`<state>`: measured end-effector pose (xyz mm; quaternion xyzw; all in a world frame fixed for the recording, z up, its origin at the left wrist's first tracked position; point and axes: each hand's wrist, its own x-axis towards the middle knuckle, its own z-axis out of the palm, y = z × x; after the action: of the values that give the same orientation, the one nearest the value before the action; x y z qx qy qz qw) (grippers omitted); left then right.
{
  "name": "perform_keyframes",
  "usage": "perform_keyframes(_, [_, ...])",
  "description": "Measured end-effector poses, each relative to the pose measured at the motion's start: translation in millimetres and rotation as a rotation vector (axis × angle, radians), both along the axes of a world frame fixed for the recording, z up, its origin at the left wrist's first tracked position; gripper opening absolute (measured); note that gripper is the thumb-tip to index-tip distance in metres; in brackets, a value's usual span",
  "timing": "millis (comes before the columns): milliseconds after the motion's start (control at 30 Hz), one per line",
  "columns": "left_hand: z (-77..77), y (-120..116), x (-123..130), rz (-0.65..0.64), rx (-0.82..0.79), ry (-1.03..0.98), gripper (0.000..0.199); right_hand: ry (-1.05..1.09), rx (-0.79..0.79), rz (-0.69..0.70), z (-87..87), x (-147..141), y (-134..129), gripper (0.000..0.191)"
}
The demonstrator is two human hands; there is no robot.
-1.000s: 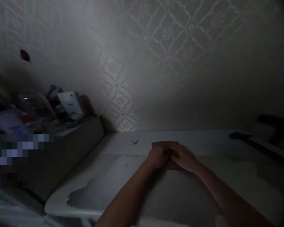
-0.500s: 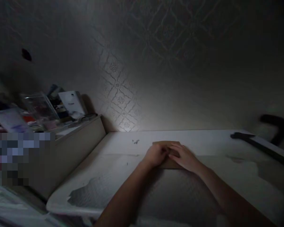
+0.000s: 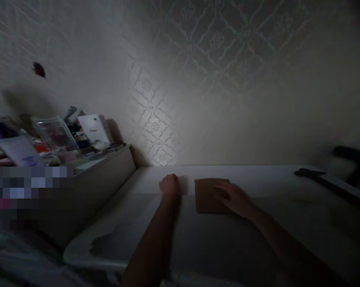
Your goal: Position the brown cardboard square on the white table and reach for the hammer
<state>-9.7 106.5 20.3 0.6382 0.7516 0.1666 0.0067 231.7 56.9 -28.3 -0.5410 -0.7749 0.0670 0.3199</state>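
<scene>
A flat brown square (image 3: 208,196), like a piece of cardboard, lies on the white table (image 3: 150,223). My right hand (image 3: 235,199) rests over its right side, fingers stretched out and a little apart. Left of the square, my left hand (image 3: 169,185) is down near the back of the table, apart from the square. Its fingers look curled together, and whatever is between them is hidden. The small dark bits that lay at this spot are covered by the hand.
On the left, a raised cabinet (image 3: 108,171) carries a white box (image 3: 93,128), a clear plastic case (image 3: 56,137) and other clutter. A dark long-shafted object (image 3: 326,183) stands at the right edge. The patterned wall (image 3: 228,131) closes off the back.
My left hand has left the brown square and moved left to where the small dark bits lay. My right hand has stayed on the square, more of which now shows.
</scene>
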Motion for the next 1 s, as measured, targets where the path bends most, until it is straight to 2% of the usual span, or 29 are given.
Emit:
perform_keyframes(100, [-1.1, 0.4, -3.6, 0.055, 0.004, -0.012, 0.029, -0.015, 0.006, -0.001, -0.4, 0.3, 0.7, 0.036])
perform_keyframes(200, [1.4, -0.4, -1.3, 0.058, 0.031, -0.066, 0.028, -0.033, 0.007, -0.003, -1.1, 0.5, 1.4, 0.037])
perform_keyframes(267, [4.6, -1.8, 4.4, 0.02, 0.056, -0.102, 0.027, -0.04, 0.005, 0.004, -1.0, 0.5, 1.4, 0.038])
perform_keyframes(333, [8.4, -4.7, 13.3, -0.072, 0.063, -0.178, 0.026, -0.044, 0.004, 0.005, -0.2, 0.2, 0.8, 0.039])
perform_keyframes(467, [14.9, -16.2, 33.5, -0.267, -0.065, -0.549, 0.039, -0.052, -0.009, 0.0, 2.9, -0.9, -0.7, 0.039])
perform_keyframes(567, [18.0, -26.2, 42.5, -0.286, -0.241, -0.895, 0.047, -0.047, 0.005, 0.022, 3.6, -1.3, -1.1, 0.04])
perform_keyframes(700, [20.3, -33.5, 44.0, -0.237, -0.332, -1.207, 0.044, -0.003, 0.018, 0.016, 1.2, -1.0, -0.4, 0.038])
perform_keyframes(833, [19.1, -34.6, 44.9, -0.275, -0.357, -1.294, 0.042, 0.038, 0.027, 0.007, -1.7, 0.0, 0.7, 0.037])
perform_keyframes(1000, [21.1, -36.2, 50.8, -0.276, -0.332, -1.213, 0.04, 0.108, 0.048, 0.021, -3.7, 1.1, 3.1, 0.037])
